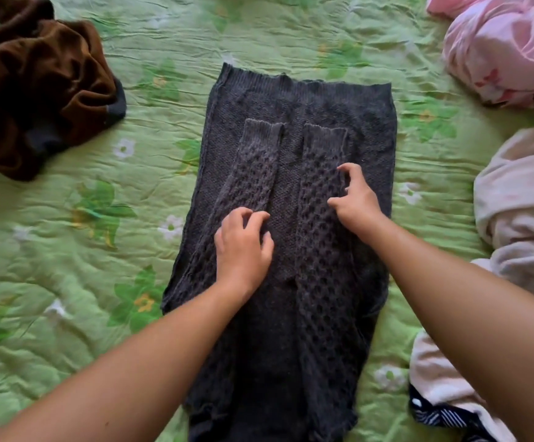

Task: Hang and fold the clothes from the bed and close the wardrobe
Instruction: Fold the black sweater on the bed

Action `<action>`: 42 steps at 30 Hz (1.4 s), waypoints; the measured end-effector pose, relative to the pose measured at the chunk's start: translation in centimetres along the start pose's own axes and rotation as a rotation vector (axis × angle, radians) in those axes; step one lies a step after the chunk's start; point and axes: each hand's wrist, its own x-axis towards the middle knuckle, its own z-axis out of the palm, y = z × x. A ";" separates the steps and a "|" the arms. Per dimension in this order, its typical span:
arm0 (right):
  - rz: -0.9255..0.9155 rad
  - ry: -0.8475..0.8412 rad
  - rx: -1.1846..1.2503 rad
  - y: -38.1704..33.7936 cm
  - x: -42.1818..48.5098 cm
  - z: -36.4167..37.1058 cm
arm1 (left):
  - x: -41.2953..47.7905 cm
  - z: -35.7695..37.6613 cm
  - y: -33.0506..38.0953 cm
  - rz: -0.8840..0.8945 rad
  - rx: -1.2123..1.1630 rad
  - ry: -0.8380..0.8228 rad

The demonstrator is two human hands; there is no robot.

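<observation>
Your left hand (243,247) pinches the left sleeve (253,173) of the grey sweater (371,122), your right hand (355,199) the right sleeve (320,186); green quilt (84,250) borders both side edges.

We can read no text, label, brand or number anywhere. The dark patterned cloth (443,415) at the lower right carries white marks, perhaps print, too blurred for us to tell.

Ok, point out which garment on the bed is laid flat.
The dark grey sweater in the middle; the brown heap, pink bundle and cream heap around it lie crumpled.
</observation>
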 end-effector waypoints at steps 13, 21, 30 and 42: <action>-0.111 0.044 -0.099 -1.9 3.4 -0.8 | 14.9 -1.9 -3.0 -0.090 -0.202 -0.245; -0.097 -0.046 -0.338 -0.5 2.6 -1.5 | 14.0 -1.7 -4.8 -0.042 0.077 -0.218; -0.426 -0.023 -0.924 7.8 -13.4 6.0 | -3.5 0.9 -8.1 0.325 0.528 -0.253; -0.326 -0.138 -0.900 14.9 -29.8 8.8 | -23.1 -1.6 -12.5 0.341 0.517 -0.392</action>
